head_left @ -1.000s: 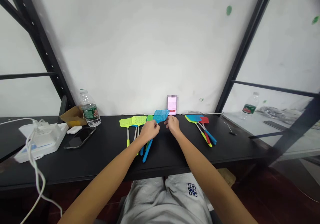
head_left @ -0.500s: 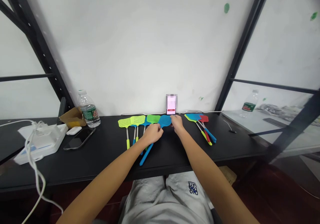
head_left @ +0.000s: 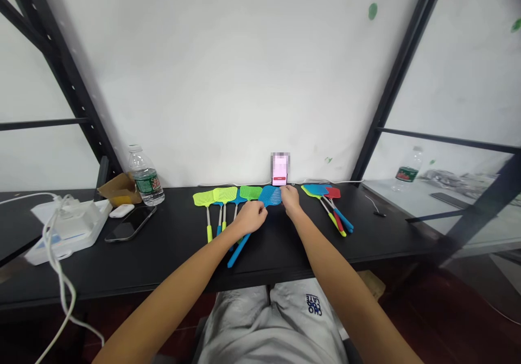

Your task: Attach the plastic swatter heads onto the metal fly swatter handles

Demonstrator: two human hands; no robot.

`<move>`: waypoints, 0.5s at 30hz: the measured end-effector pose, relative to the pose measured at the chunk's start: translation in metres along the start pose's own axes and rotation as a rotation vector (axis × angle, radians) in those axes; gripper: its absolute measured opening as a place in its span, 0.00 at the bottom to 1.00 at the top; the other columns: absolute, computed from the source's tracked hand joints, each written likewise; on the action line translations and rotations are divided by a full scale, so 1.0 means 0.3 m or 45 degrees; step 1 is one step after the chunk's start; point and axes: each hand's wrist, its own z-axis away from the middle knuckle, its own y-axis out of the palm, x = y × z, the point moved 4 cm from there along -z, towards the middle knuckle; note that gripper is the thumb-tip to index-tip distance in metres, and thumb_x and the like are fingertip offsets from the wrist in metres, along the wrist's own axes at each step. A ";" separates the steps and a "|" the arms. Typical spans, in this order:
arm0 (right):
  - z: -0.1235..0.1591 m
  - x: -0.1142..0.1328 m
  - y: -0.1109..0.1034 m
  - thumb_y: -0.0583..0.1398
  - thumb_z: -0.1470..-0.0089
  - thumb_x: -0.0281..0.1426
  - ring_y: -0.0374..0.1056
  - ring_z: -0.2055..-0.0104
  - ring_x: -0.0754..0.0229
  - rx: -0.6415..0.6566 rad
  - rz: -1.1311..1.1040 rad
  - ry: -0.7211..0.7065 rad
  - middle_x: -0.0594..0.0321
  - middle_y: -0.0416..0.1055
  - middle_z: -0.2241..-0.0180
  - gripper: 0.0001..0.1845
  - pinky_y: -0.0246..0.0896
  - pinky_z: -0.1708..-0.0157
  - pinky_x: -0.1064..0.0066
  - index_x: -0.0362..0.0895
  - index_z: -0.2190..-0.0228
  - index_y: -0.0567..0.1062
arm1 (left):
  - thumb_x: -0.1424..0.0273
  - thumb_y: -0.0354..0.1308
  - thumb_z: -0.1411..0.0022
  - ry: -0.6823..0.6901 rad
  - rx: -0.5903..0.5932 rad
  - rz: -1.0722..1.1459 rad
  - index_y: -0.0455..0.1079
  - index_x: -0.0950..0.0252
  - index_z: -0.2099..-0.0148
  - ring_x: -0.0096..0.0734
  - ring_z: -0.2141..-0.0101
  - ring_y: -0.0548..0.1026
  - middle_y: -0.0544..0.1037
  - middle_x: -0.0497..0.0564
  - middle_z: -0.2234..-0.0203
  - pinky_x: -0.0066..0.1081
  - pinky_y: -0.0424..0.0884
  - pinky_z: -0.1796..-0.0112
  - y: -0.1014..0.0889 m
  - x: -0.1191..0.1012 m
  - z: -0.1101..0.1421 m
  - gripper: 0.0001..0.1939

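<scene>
A blue fly swatter (head_left: 270, 196) lies on the black table (head_left: 171, 250), its head at the right end of a row of yellow and green swatters (head_left: 222, 196). My left hand (head_left: 252, 217) is closed over the blue swatter's stem just below the head. My right hand (head_left: 290, 199) pinches the right edge of the blue head. The blue handle (head_left: 237, 250) runs back towards me.
A separate pile of yellow, blue and red swatters (head_left: 328, 201) lies to the right. A phone (head_left: 280, 169) stands against the wall behind my hands. At left are a water bottle (head_left: 145, 177), a dark phone (head_left: 128, 224), a white box with cables (head_left: 67, 223) and a cardboard box (head_left: 116, 189).
The blue swatter was held raised and tilted above the table; both hands have lowered it flat, beside the green swatter at the row's right end.
</scene>
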 end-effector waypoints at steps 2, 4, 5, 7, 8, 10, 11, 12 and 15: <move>0.004 0.009 -0.011 0.54 0.55 0.34 0.66 0.70 0.56 -0.037 0.083 0.017 0.61 0.72 0.75 0.12 0.59 0.71 0.70 0.44 0.72 0.76 | 0.72 0.47 0.41 -0.004 0.009 0.014 0.60 0.64 0.78 0.27 0.78 0.62 0.65 0.47 0.83 0.29 0.50 0.74 0.001 -0.001 -0.001 0.13; 0.008 0.020 -0.018 0.54 0.54 0.35 0.67 0.68 0.55 -0.049 0.133 0.021 0.59 0.74 0.72 0.13 0.59 0.68 0.69 0.44 0.72 0.76 | 0.72 0.47 0.41 -0.007 0.015 0.028 0.60 0.64 0.78 0.27 0.78 0.61 0.65 0.46 0.83 0.29 0.51 0.74 0.002 -0.001 -0.001 0.13; 0.010 0.026 -0.020 0.54 0.54 0.35 0.67 0.67 0.55 -0.049 0.137 0.015 0.59 0.74 0.71 0.13 0.59 0.68 0.69 0.44 0.71 0.76 | 0.72 0.47 0.41 -0.010 0.015 0.037 0.60 0.64 0.78 0.27 0.78 0.61 0.64 0.46 0.83 0.29 0.51 0.74 0.002 -0.001 -0.001 0.13; 0.012 0.031 -0.022 0.55 0.53 0.37 0.68 0.67 0.55 -0.048 0.114 0.009 0.59 0.75 0.70 0.13 0.59 0.67 0.70 0.44 0.71 0.76 | 0.71 0.47 0.41 -0.020 0.013 0.053 0.61 0.64 0.78 0.27 0.78 0.61 0.64 0.46 0.83 0.29 0.51 0.74 0.003 0.000 -0.001 0.13; 0.012 0.031 -0.022 0.55 0.52 0.38 0.68 0.67 0.55 -0.048 0.089 0.009 0.60 0.75 0.71 0.13 0.59 0.68 0.70 0.44 0.71 0.76 | 0.71 0.47 0.41 -0.025 0.011 0.059 0.61 0.64 0.78 0.27 0.78 0.61 0.64 0.46 0.83 0.29 0.51 0.74 0.004 0.000 -0.002 0.13; 0.011 0.028 -0.019 0.56 0.51 0.40 0.67 0.69 0.56 -0.048 0.016 0.007 0.60 0.74 0.73 0.14 0.58 0.69 0.71 0.43 0.72 0.76 | 0.70 0.47 0.40 -0.034 0.004 0.073 0.61 0.64 0.78 0.27 0.78 0.61 0.64 0.46 0.82 0.29 0.51 0.74 0.004 0.001 -0.001 0.14; 0.010 0.026 -0.017 0.56 0.51 0.40 0.67 0.70 0.57 -0.046 -0.026 0.004 0.61 0.73 0.75 0.15 0.58 0.70 0.71 0.43 0.73 0.75 | 0.70 0.47 0.40 -0.036 -0.001 0.084 0.61 0.64 0.78 0.26 0.78 0.61 0.64 0.46 0.82 0.29 0.51 0.74 0.003 0.000 -0.001 0.14; 0.010 0.023 -0.015 0.56 0.50 0.41 0.66 0.71 0.58 -0.044 -0.067 0.004 0.62 0.71 0.77 0.15 0.58 0.71 0.71 0.43 0.74 0.75 | 0.70 0.47 0.40 -0.036 -0.009 0.097 0.61 0.64 0.78 0.26 0.78 0.61 0.64 0.46 0.82 0.29 0.51 0.75 0.002 -0.001 -0.001 0.14; 0.009 0.015 -0.011 0.56 0.49 0.43 0.62 0.76 0.60 -0.038 -0.160 0.037 0.65 0.65 0.82 0.17 0.56 0.76 0.73 0.43 0.77 0.72 | 0.70 0.47 0.40 -0.031 -0.027 0.132 0.60 0.64 0.78 0.26 0.78 0.61 0.63 0.45 0.83 0.29 0.51 0.75 0.000 -0.004 0.000 0.14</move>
